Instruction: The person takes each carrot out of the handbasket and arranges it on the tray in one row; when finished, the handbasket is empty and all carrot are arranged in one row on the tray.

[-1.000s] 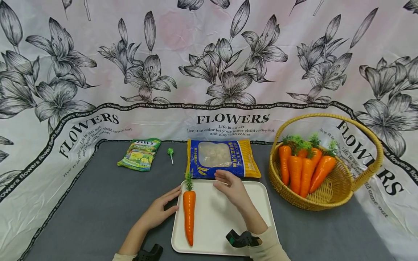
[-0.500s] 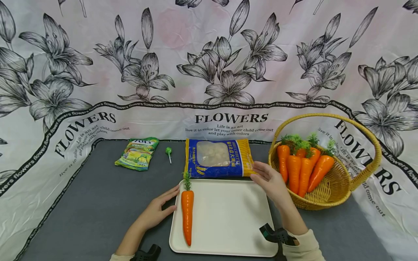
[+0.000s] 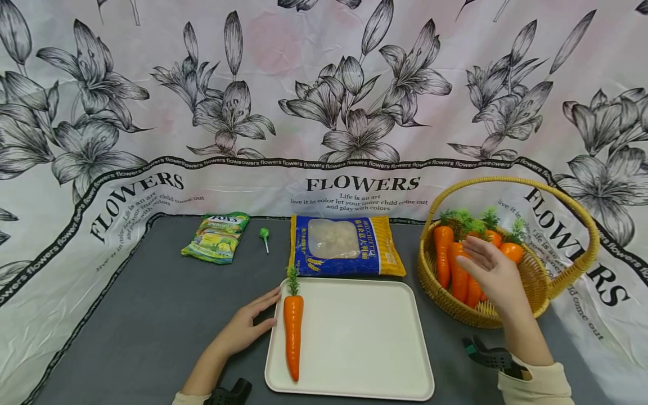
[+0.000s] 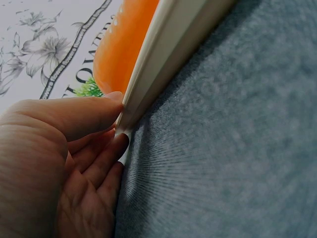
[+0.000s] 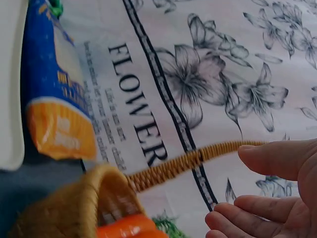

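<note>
My left hand (image 3: 244, 326) rests against the left edge of a cream tray (image 3: 364, 337), thumb spread from the fingers. In the left wrist view the thumb tip (image 4: 115, 96) touches the tray's rim, with the other fingers at its outer side. On the tray, along its left side, lies an orange carrot (image 3: 293, 337) with a green leafy top. My right hand (image 3: 493, 275) is over the wicker basket (image 3: 440, 301), fingers extended, holding nothing. Below it several carrots (image 3: 442, 253) lie in the basket, some partly hidden by the hand. The right wrist view shows the basket handle (image 5: 168, 171) beyond the thumb.
Behind the tray lies a blue and yellow pasta bag (image 3: 346, 247). Further left are a green lollipop (image 3: 265, 234) and a green and yellow candy bag (image 3: 216, 238). The basket's tall handle (image 3: 511, 180) arches above it. A flower-printed cloth (image 3: 273, 112) forms the backdrop.
My right hand has moved rightward from above the tray, past the pasta bag, to over the carrots in the basket. The left hand has stayed at the tray's edge.
</note>
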`<act>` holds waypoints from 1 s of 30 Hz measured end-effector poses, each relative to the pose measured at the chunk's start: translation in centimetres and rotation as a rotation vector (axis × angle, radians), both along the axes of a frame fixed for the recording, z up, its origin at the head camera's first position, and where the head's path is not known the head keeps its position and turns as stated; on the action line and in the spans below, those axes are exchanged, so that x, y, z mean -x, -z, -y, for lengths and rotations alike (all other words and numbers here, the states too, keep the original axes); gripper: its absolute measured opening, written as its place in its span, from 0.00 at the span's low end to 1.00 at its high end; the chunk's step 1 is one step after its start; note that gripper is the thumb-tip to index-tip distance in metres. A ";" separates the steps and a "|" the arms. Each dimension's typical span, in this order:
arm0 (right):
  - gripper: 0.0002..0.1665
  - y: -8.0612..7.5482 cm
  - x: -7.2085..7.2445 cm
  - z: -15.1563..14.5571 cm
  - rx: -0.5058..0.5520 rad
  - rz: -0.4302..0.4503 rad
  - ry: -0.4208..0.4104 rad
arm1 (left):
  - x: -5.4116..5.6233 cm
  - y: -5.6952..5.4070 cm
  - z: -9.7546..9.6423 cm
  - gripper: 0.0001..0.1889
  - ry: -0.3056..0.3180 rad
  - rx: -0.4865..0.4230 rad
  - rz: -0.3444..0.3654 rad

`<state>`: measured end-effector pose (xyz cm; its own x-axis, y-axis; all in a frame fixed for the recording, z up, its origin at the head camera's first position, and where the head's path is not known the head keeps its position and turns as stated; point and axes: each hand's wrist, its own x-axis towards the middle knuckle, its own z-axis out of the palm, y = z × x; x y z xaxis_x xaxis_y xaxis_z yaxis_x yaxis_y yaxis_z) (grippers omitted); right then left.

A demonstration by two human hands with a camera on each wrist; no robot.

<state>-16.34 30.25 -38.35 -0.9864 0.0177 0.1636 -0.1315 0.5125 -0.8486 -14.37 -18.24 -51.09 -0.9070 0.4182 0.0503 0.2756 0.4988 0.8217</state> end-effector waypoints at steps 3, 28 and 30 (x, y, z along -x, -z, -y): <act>0.37 -0.2 0.0 -1.6 -0.018 -0.007 0.032 | 0.0 0.1 -0.1 0.28 0.002 0.000 -0.004; 0.48 0.8 3.3 -9.6 -0.232 0.291 0.256 | -0.1 0.0 0.0 0.29 -0.004 0.006 0.011; 0.48 0.9 3.5 -9.7 -0.233 0.298 0.265 | 0.0 0.1 0.0 0.29 -0.002 0.007 0.012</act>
